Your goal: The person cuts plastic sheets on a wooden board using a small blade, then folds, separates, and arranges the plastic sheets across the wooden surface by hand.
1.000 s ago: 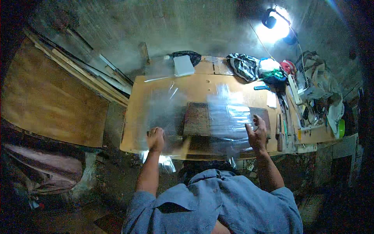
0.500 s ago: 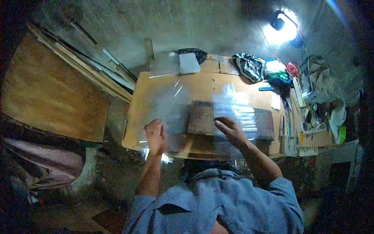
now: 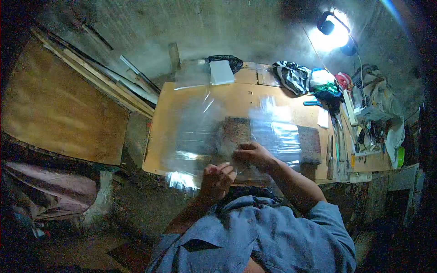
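Meeting close together near the middle of the bench's front edge, the person's two hands work over clear plastic film (image 3: 193, 126). The right hand (image 3: 253, 154) is just behind the left, its fingers bent inward and the thumb close to the forefinger. The left hand (image 3: 219, 179) is palm inward, fingers half curled with small gaps between them, its tips pointing toward the right hand. A faint glint shows between the two sets of fingertips, but whether either hand pinches the film or only touches it cannot be told.

The film spreads over the bench (image 3: 159, 150) toward its left end, and a bright, creased part hangs over the front edge near the left corner. A second shiny strip of film (image 3: 275, 128) lies across a dark, rough slab (image 3: 310, 143), which runs from the middle of the bench toward its right end. The right hand is at the slab's front side. Along the bench's rear edge are a white card (image 3: 222, 73) and a striped bundle (image 3: 292, 78); a blue-handled tool (image 3: 312, 103) lies near the rear right corner.
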Demonstrator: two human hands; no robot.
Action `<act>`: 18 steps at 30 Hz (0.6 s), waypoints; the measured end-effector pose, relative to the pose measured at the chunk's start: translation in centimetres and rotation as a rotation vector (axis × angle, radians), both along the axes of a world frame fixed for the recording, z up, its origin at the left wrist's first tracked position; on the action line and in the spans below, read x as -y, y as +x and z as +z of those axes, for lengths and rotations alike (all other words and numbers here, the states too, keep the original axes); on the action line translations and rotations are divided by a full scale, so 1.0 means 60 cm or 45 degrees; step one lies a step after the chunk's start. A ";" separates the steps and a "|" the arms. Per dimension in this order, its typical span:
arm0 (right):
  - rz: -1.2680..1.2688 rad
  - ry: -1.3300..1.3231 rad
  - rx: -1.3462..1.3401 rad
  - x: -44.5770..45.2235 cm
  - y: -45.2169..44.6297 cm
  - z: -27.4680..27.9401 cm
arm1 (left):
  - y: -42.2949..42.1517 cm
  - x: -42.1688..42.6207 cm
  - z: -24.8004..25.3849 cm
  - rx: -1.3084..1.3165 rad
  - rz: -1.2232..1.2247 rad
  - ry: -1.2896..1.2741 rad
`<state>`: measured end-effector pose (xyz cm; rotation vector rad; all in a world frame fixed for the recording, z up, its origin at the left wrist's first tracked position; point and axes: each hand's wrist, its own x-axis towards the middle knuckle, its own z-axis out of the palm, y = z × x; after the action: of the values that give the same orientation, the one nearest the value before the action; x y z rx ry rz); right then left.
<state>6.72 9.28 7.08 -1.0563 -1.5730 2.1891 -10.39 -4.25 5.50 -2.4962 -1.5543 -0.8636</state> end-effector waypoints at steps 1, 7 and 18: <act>-0.016 -0.034 -0.079 0.003 0.004 0.003 | 0.003 0.001 0.002 0.008 -0.013 0.034; -0.267 -0.287 -0.385 0.017 0.026 0.026 | 0.016 0.004 0.017 0.170 -0.021 -0.144; -0.803 -0.009 -0.891 -0.025 0.131 0.065 | 0.033 -0.087 -0.033 2.000 0.055 -1.042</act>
<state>14.60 10.75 11.00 -0.5618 -0.7831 1.8124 -8.40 0.98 3.52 -1.8292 -2.6008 -3.1165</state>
